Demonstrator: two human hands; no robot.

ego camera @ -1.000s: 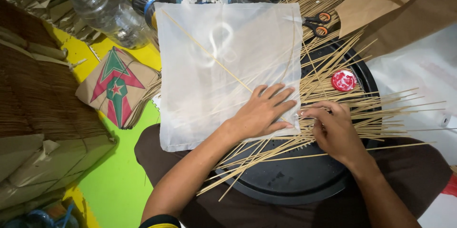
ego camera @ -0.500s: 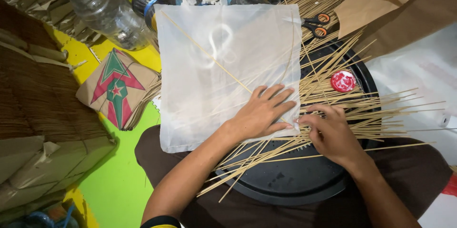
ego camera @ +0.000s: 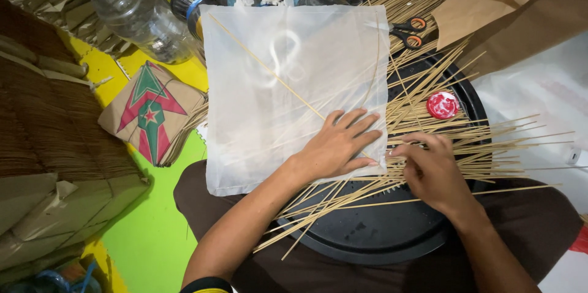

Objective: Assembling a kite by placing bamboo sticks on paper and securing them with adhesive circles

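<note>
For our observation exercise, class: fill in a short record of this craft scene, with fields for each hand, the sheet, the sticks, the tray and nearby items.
Left hand: flat on the white sheet, fingers spread
Right hand: at the sheet's right corner, fingertips on the sticks
White sheet: thin, square, a stick running diagonally across it
Bamboo sticks: loose pile fanned over the tray
Round black tray: under the sticks
Nearby: scissors, red lid, plastic bottle, folded kite

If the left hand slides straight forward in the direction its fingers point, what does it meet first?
Probably the bundle of thin bamboo sticks just past the right edge of the translucent white paper sheet under the left hand; beyond them lies the small red round lid.
</note>
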